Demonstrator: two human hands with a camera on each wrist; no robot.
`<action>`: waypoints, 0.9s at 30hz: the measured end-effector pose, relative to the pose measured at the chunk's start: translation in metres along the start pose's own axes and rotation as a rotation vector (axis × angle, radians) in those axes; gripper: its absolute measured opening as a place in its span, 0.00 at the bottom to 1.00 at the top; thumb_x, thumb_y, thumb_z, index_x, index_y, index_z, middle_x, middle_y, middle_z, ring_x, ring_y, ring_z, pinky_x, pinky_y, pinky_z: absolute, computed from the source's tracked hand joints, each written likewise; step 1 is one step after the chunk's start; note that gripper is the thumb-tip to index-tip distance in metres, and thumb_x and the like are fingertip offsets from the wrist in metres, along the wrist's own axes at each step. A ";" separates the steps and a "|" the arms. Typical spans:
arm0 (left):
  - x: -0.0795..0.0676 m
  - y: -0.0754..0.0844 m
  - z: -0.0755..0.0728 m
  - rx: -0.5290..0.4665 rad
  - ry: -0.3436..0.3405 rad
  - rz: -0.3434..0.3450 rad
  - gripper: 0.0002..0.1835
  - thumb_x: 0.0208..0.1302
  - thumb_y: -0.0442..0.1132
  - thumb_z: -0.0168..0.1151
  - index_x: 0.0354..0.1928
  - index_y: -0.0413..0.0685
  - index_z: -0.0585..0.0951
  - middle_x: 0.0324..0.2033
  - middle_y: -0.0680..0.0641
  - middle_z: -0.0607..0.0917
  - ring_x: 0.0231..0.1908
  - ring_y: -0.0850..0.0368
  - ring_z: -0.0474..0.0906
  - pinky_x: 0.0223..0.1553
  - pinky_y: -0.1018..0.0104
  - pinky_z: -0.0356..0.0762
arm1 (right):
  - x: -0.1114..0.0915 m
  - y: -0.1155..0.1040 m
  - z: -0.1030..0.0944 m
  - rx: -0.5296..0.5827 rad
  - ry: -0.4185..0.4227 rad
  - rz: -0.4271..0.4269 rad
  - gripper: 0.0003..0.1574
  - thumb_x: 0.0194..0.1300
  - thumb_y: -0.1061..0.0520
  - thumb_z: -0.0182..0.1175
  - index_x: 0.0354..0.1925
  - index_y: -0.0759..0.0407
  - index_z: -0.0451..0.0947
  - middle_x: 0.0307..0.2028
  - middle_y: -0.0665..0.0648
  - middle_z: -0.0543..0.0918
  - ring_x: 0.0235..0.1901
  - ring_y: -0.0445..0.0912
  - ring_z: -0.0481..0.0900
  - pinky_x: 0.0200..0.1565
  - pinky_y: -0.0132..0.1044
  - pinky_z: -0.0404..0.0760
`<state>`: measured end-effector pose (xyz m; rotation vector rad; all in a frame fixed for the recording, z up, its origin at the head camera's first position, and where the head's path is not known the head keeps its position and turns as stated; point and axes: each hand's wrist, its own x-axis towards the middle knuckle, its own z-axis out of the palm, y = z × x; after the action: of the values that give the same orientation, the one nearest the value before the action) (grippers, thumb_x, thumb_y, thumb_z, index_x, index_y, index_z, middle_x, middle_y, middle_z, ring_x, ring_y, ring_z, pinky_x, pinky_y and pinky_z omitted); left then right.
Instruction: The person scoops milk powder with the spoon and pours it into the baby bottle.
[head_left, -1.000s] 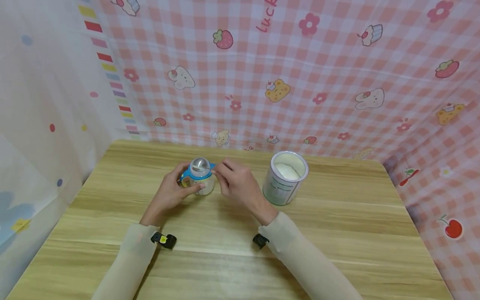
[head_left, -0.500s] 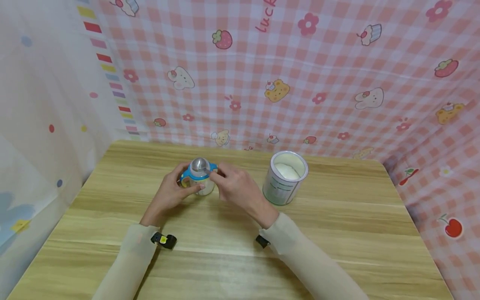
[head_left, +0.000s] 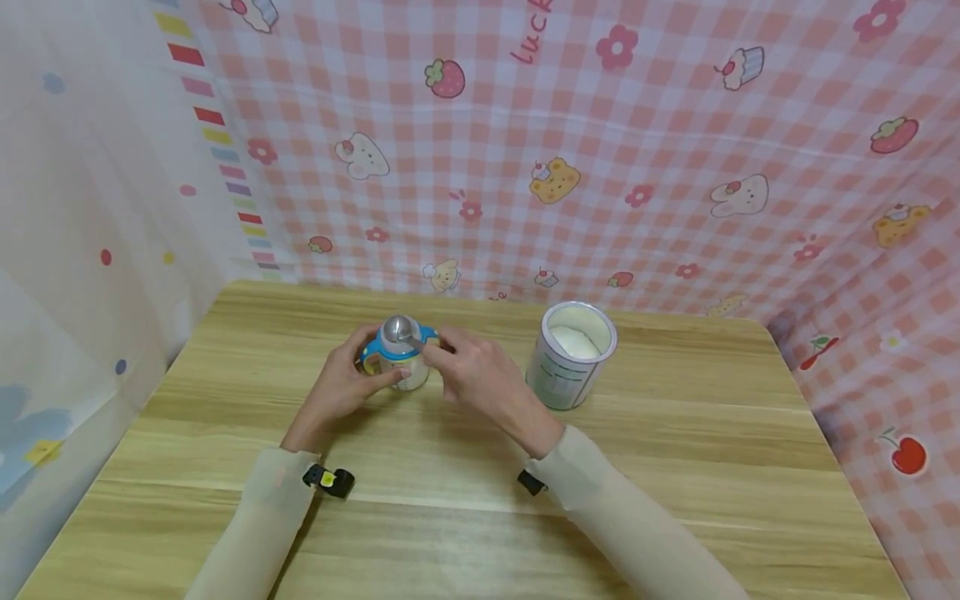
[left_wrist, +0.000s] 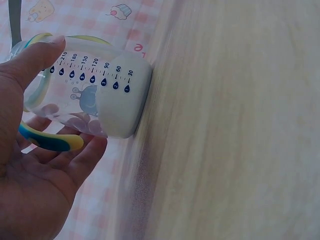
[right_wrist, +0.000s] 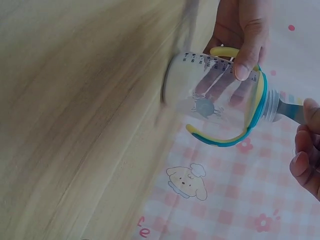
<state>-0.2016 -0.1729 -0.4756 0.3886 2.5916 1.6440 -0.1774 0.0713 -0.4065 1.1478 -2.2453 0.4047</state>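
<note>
A clear baby bottle point(head_left: 407, 377) with blue and yellow handles stands upright on the wooden table. White contents fill its lower part, reaching somewhat above the 60 mark in the left wrist view. My left hand point(head_left: 341, 379) grips the bottle's side, thumb point(left_wrist: 47, 52) across the front and fingers behind. With my right hand point(head_left: 480, 375) I pinch the handle of a metal spoon point(right_wrist: 291, 111). In the head view the spoon's shiny bowl overlaps the bottle's open mouth; in the right wrist view its handle slants out from the threaded neck point(right_wrist: 271, 105).
An open can point(head_left: 566, 379) of white powder point(head_left: 576, 343) stands to the right of my right hand. Behind the table point(head_left: 435, 517) hangs a pink checked cloth point(head_left: 480, 167), and a pale curtain point(head_left: 112, 208) hangs at the left.
My right hand has turned and come slightly closer to the bottle, and the angle of the spoon over its mouth has changed. The left hand, bottle and can stay in place.
</note>
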 end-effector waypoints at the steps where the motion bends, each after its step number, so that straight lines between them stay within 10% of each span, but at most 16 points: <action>1: 0.000 0.000 0.000 -0.002 -0.001 0.001 0.36 0.60 0.51 0.77 0.69 0.62 0.71 0.66 0.47 0.78 0.68 0.44 0.72 0.71 0.34 0.66 | 0.000 0.000 0.000 0.012 0.007 0.010 0.08 0.65 0.69 0.62 0.37 0.57 0.80 0.31 0.54 0.77 0.24 0.41 0.74 0.24 0.27 0.77; 10: 0.003 -0.003 0.002 -0.005 -0.005 0.015 0.36 0.61 0.46 0.76 0.69 0.59 0.71 0.65 0.45 0.79 0.69 0.44 0.71 0.73 0.33 0.62 | -0.003 0.003 0.003 0.247 0.062 0.186 0.06 0.72 0.62 0.61 0.35 0.60 0.79 0.29 0.54 0.79 0.25 0.40 0.74 0.26 0.26 0.75; 27: 0.002 -0.002 0.001 -0.002 -0.010 0.011 0.36 0.62 0.46 0.76 0.70 0.59 0.70 0.64 0.45 0.80 0.68 0.44 0.72 0.72 0.34 0.64 | -0.001 0.002 0.009 0.733 0.145 0.782 0.11 0.73 0.54 0.64 0.34 0.57 0.85 0.24 0.57 0.85 0.19 0.42 0.78 0.18 0.30 0.72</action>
<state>-0.2041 -0.1721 -0.4782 0.4104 2.5853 1.6438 -0.1819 0.0684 -0.4143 0.4324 -2.3904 1.6585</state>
